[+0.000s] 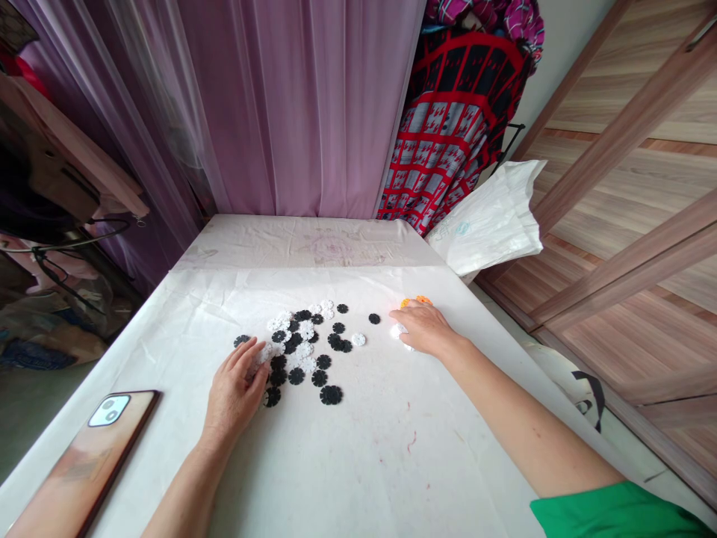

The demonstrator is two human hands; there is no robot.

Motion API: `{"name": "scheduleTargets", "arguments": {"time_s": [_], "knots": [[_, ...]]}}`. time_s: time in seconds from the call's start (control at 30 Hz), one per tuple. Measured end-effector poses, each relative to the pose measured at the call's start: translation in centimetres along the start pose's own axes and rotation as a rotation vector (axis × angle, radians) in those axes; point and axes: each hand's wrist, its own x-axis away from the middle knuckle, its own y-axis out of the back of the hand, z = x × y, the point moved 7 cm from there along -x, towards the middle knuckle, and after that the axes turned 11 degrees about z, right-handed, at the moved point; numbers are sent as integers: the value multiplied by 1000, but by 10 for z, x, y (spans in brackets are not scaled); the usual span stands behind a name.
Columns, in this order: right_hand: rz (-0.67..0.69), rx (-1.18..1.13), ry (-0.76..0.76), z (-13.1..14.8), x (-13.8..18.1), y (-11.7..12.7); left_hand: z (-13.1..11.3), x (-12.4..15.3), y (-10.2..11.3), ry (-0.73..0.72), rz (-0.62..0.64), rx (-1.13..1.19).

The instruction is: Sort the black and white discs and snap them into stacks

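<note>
A scatter of black and white flower-shaped discs (305,347) lies on the white-covered table (358,448). My left hand (235,392) rests palm down at the left edge of that scatter, fingers stretched out and touching a few discs. My right hand (426,327) lies farther right, palm down, fingers curled over a white disc (397,331). Two orange discs (415,301) sit just beyond its fingertips. What the right fingers hold, if anything, is hidden under the hand.
A phone (89,456) lies face down near the table's front left edge. A white plastic bag (493,220) hangs over the right rear corner. Pink curtains (291,104) and a red patterned cloth (448,127) stand behind; wooden panels (632,194) on the right.
</note>
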Motion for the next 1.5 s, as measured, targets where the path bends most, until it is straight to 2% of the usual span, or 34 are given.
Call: {"name": "scheduleTargets", "arguments": {"time_s": [0.2, 0.47, 0.77, 1.0, 1.5], "knots": [[-22, 8, 100, 2, -9, -8, 1, 0, -1, 7, 0, 8], [-14, 44, 126, 3, -15, -10, 2, 0, -1, 7, 2, 13], [-28, 82, -4, -13, -1, 1, 3, 0, -3, -3, 10, -13], [23, 81, 8, -5, -3, 0, 4, 1, -3, 2, -1, 1], [24, 89, -8, -2, -2, 2, 5, 0, -3, 7, 2, -7]]}}
